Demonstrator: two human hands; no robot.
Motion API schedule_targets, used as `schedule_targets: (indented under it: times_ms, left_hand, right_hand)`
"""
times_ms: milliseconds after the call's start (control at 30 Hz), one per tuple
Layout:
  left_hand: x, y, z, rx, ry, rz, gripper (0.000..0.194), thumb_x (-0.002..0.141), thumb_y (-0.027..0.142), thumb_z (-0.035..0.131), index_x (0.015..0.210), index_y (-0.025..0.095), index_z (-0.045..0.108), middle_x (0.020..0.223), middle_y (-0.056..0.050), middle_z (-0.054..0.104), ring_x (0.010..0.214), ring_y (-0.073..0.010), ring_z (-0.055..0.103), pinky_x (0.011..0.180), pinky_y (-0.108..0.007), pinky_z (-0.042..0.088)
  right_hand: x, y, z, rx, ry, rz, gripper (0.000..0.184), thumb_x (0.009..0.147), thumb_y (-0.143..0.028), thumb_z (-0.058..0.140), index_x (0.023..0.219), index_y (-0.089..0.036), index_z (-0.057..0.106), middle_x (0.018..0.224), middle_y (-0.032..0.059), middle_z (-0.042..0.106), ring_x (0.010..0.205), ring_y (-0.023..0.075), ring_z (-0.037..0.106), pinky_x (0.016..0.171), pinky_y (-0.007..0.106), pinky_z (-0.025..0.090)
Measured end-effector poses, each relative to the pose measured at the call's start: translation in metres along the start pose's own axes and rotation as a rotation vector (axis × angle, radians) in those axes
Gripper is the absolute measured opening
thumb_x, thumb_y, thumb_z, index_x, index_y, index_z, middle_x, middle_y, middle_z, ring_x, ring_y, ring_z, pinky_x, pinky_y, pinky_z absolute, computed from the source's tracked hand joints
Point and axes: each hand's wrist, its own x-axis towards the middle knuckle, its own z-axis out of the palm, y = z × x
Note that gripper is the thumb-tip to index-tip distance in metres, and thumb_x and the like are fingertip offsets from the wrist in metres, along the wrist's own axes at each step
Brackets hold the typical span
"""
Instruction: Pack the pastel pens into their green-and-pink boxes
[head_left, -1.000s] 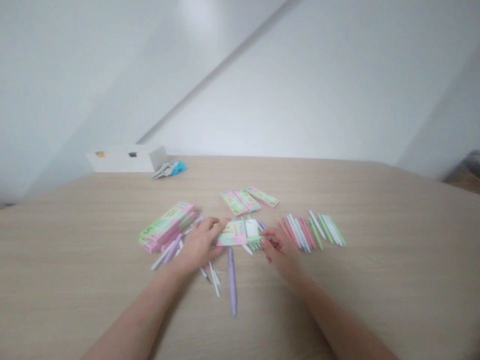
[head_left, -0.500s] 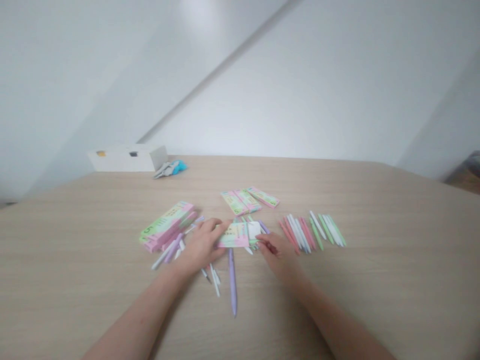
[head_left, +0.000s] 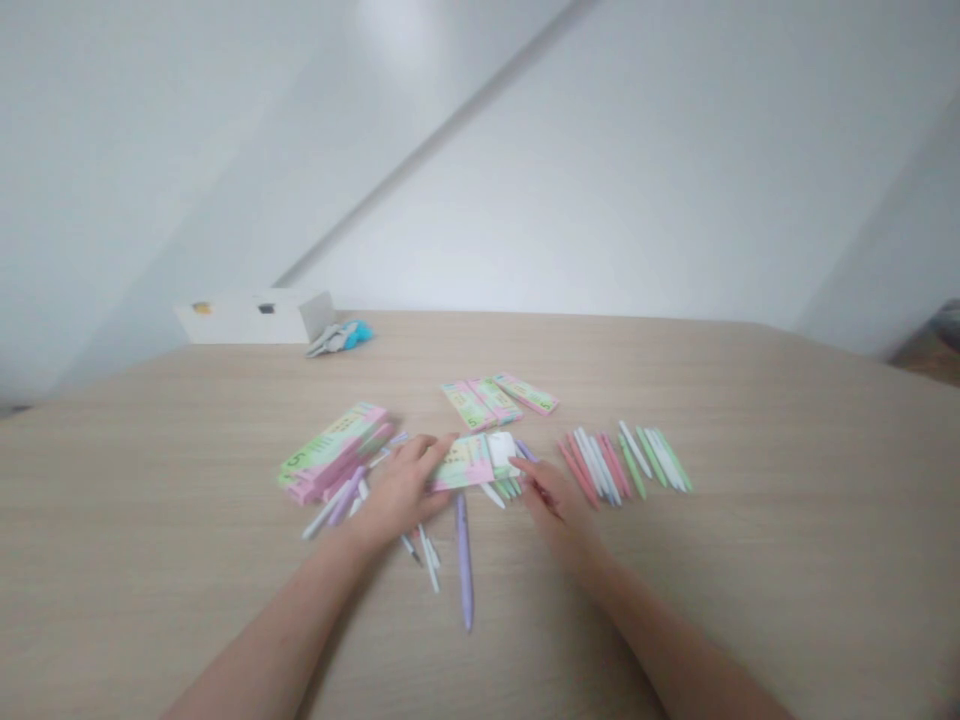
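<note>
My left hand (head_left: 405, 485) is closed around the left end of a small pink, green and yellow pen box (head_left: 465, 462). A white end flap (head_left: 501, 448) stands out at the box's right end. My right hand (head_left: 551, 490) is at that flap with its index fingertip on it, the other fingers curled; whether they hold anything is hidden. Beneath the box lie several green and white pens (head_left: 510, 488). A purple pen (head_left: 465, 575) points toward me just below the box. White and purple pens (head_left: 337, 505) lie by my left wrist, partly covered by it.
Similar boxes (head_left: 337, 445) are stacked at left, and three more (head_left: 480, 403) lie behind my hands. Rows of red, white and green pens (head_left: 600, 465) lie at right. At the back left stand a white box (head_left: 247, 318) and a grey and blue crumpled item (head_left: 341, 338).
A green pen at the box's right end has gone from sight into the box. My right index finger has moved onto the white flap. My left hand keeps its hold.
</note>
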Motion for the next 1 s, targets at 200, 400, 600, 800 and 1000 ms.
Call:
schedule_targets:
  times_ms: [200,400,600,800,1000]
  left_hand:
    - [0.0,-0.004,0.002,-0.005,0.057,-0.037,0.067,0.077,0.029,0.058,0.139,0.026,0.032,0.121,-0.008,0.049,0.111,-0.0267,0.048,0.094,-0.04,0.04]
    - [0.002,-0.005,0.003,-0.038,0.118,-0.113,0.067,0.078,0.029,0.058,0.139,0.023,0.031,0.119,-0.009,0.051,0.109,-0.0266,0.05,0.093,-0.041,0.042]
    - [0.002,-0.005,0.004,-0.106,0.143,-0.123,0.069,0.08,0.036,0.058,0.14,0.021,0.028,0.125,-0.011,0.051,0.116,-0.028,0.049,0.096,-0.043,0.041]
    - [0.002,-0.006,0.005,-0.127,0.15,-0.166,0.072,0.08,0.039,0.057,0.141,0.017,0.024,0.13,-0.015,0.049,0.119,-0.0296,0.049,0.098,-0.045,0.041]
    - [0.002,-0.004,0.004,-0.159,0.125,-0.203,0.071,0.081,0.047,0.055,0.138,0.016,0.027,0.126,-0.015,0.053,0.114,-0.0293,0.052,0.095,-0.044,0.044]
  right_hand:
    - [0.003,0.011,0.003,-0.114,0.002,0.025,0.023,0.086,-0.013,0.043,0.096,-0.016,0.064,0.089,0.0058,0.062,0.082,0.0173,0.058,0.073,0.029,0.046]
    - [0.005,0.014,0.016,-0.475,-0.263,-0.098,0.03,0.086,-0.009,0.043,0.105,-0.017,0.065,0.113,0.0088,0.058,0.107,0.0198,0.05,0.096,0.034,0.038]
    - [0.005,0.005,0.016,-0.724,-0.398,-0.179,0.029,0.087,-0.01,0.044,0.11,-0.015,0.062,0.119,0.0101,0.057,0.111,0.0216,0.045,0.098,0.035,0.034]
    - [0.003,0.006,0.019,-0.789,-0.42,-0.208,0.028,0.087,-0.01,0.044,0.109,-0.014,0.061,0.115,0.0098,0.059,0.107,0.0224,0.046,0.096,0.035,0.035]
    - [0.001,0.007,0.021,-0.828,-0.413,-0.172,0.024,0.087,-0.009,0.044,0.103,-0.015,0.062,0.105,0.0106,0.061,0.103,0.0235,0.048,0.092,0.034,0.036]
